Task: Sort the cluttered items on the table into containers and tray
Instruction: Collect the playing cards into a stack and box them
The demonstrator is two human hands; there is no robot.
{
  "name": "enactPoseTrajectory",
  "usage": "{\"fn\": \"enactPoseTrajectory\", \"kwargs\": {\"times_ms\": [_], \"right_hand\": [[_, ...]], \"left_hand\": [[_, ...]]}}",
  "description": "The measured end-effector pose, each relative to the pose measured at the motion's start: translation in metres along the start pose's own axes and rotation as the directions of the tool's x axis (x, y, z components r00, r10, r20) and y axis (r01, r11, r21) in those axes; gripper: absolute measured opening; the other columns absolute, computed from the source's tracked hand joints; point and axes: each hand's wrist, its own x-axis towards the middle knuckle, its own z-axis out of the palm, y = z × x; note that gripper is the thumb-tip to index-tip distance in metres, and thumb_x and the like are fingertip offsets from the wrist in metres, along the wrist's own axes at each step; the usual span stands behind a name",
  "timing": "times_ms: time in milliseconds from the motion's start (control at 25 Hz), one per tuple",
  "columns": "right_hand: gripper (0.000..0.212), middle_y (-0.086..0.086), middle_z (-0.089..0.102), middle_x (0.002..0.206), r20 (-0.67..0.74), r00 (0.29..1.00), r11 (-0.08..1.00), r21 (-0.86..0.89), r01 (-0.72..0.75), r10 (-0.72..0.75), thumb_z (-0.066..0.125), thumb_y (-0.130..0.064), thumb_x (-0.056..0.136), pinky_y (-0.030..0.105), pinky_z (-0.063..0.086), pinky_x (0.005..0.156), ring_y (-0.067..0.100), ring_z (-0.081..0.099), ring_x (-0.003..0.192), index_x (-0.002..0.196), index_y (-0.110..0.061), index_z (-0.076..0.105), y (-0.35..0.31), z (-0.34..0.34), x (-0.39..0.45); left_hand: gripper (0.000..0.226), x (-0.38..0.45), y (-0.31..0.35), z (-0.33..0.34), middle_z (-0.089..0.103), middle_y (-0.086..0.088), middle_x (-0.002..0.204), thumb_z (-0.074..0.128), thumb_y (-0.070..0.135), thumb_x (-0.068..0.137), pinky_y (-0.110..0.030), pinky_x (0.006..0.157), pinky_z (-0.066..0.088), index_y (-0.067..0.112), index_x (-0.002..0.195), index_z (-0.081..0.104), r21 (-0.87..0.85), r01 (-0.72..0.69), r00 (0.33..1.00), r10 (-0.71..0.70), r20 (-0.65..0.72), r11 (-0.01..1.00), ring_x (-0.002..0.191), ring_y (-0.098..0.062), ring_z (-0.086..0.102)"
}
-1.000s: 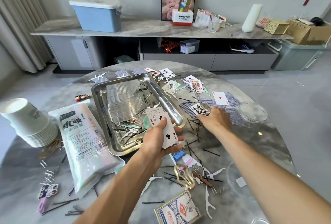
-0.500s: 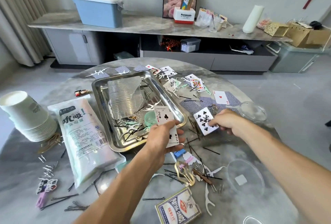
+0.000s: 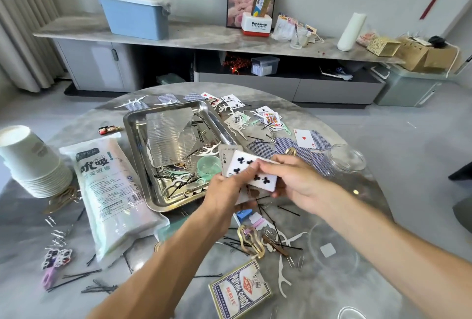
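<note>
At nine o'clock on the table [image 3: 370, 219] stands a stack of paper cups [image 3: 30, 163], nested, insides hidden; beside it a sealed bag of straws [image 3: 112, 196] lies flat. The steel tray [image 3: 138, 155] at eleven o'clock holds a ribbed clear sheet, black hairpins, white floss picks and a small green cup [image 3: 208, 167]. At the centre the left hand [image 3: 224, 191] grips a few playing cards [image 3: 224, 156], most of them hidden behind the club card [image 3: 251, 170], which the right hand [image 3: 293, 183] pinches and lays over them; half a second ago that card was apart, out toward two o'clock. A clear jar [image 3: 346, 159] at two o'clock and a clear lid [image 3: 334, 252] at four o'clock are hard to make out against the marble. A card box [image 3: 240, 290] lies at six o'clock, and another clear rim is cut off at the bottom edge. More cards [image 3: 304, 138] lie scattered at one o'clock.
</note>
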Motion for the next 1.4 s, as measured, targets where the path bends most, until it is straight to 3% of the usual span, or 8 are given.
{"fn": "enactPoseTrajectory", "kwargs": {"times_ms": [120, 200, 320, 440, 560, 760, 1120, 1400], "right_hand": [[0.04, 0.01, 0.072, 0.073, 0.104, 0.992, 0.984, -0.173, -0.051, 0.07, 0.072, -0.052, 0.081, 0.022, 0.043, 0.04, 0.018, 0.062, 0.05, 0.088, -0.013, 0.068, 0.003, 0.001, 0.016], [0.038, 0.01, 0.074, 0.086, -0.066, 0.998, 0.931, -0.365, -0.029, 0.006, 0.068, -0.053, 0.086, 0.026, 0.047, 0.05, 0.018, 0.064, 0.06, 0.085, -0.015, 0.068, -0.001, -0.017, 0.04], [0.037, 0.005, 0.066, 0.119, -0.395, 0.868, 0.566, -0.807, -0.171, -0.301, 0.065, -0.051, 0.086, 0.033, 0.049, 0.083, 0.024, 0.062, 0.103, 0.107, -0.021, 0.065, 0.002, -0.047, 0.09], [0.091, 0.012, 0.026, 0.157, -0.44, 0.856, 0.339, -0.876, -0.342, -0.272, 0.057, -0.073, 0.08, 0.057, 0.025, 0.113, 0.04, 0.022, 0.144, 0.147, -0.019, 0.031, 0.017, -0.055, 0.135], [0.112, 0.007, -0.008, 0.165, -0.474, 0.858, 0.329, -0.857, -0.398, -0.196, 0.044, -0.089, 0.072, 0.068, 0.0, 0.113, 0.043, -0.009, 0.149, 0.156, -0.027, 0.004, 0.024, -0.064, 0.164], [0.113, 0.004, -0.01, 0.165, -0.555, 0.83, 0.439, -0.759, -0.481, -0.051, 0.033, -0.094, 0.071, 0.065, -0.002, 0.114, 0.043, -0.011, 0.148, 0.157, -0.029, 0.001, 0.023, -0.107, 0.178], [0.09, 0.003, -0.012, 0.165, -0.384, 0.91, 0.322, -0.891, -0.32, -0.156, 0.007, -0.083, 0.085, 0.054, -0.008, 0.118, 0.038, -0.011, 0.15, 0.157, -0.031, -0.001, 0.074, -0.066, 0.128], [0.065, 0.014, 0.036, 0.149, -0.395, 0.84, 0.364, -0.895, -0.259, -0.372, 0.037, -0.059, 0.094, 0.045, 0.036, 0.106, 0.033, 0.033, 0.135, 0.138, -0.012, 0.043, 0.051, -0.06, 0.102]], "left_hand": [[0.013, 0.008, 0.004, -0.004, 0.075, -0.009, 0.079, 0.06, 0.021, 0.095, -0.034, 0.055, 0.058, 0.01, 0.096, 0.066, -0.092, 0.003, 0.991, -0.016, -0.131, 0.996, 0.064, -0.022, 0.07], [0.02, 0.011, 0.006, -0.009, 0.075, -0.011, 0.084, 0.052, 0.017, 0.098, -0.041, 0.066, 0.059, 0.006, 0.104, 0.068, -0.137, 0.038, 0.984, -0.061, -0.166, 0.99, 0.072, -0.023, 0.07], [0.028, 0.011, 0.006, -0.015, 0.075, -0.016, 0.095, 0.045, 0.015, 0.099, -0.041, 0.068, 0.057, 0.003, 0.112, 0.067, -0.137, 0.071, 0.987, -0.089, -0.13, 0.988, 0.079, -0.026, 0.071], [0.029, 0.014, 0.004, -0.019, 0.075, -0.016, 0.096, 0.044, 0.018, 0.1, -0.036, 0.06, 0.057, 0.006, 0.113, 0.067, -0.145, 0.071, 0.988, -0.09, -0.126, 0.987, 0.078, -0.028, 0.072], [0.029, 0.018, 0.004, -0.025, 0.076, -0.015, 0.093, 0.045, 0.019, 0.1, -0.032, 0.055, 0.056, 0.008, 0.108, 0.07, -0.151, 0.062, 0.989, -0.081, -0.12, 0.987, 0.073, -0.026, 0.072], [0.028, 0.025, -0.003, -0.025, 0.075, -0.018, 0.093, 0.047, 0.019, 0.098, -0.033, 0.051, 0.054, 0.009, 0.103, 0.073, -0.108, 0.081, 0.987, -0.095, -0.133, 0.991, 0.068, -0.026, 0.071], [0.029, 0.014, -0.007, -0.012, 0.076, -0.013, 0.091, 0.045, 0.019, 0.099, -0.029, 0.053, 0.053, 0.011, 0.103, 0.073, -0.04, 0.091, 0.987, -0.095, -0.13, 0.995, 0.071, -0.021, 0.07], [0.028, -0.002, -0.001, -0.006, 0.075, -0.016, 0.095, 0.047, 0.019, 0.098, -0.031, 0.053, 0.055, 0.012, 0.101, 0.073, -0.028, 0.048, 0.992, -0.051, -0.114, 0.998, 0.081, -0.026, 0.069]]}}
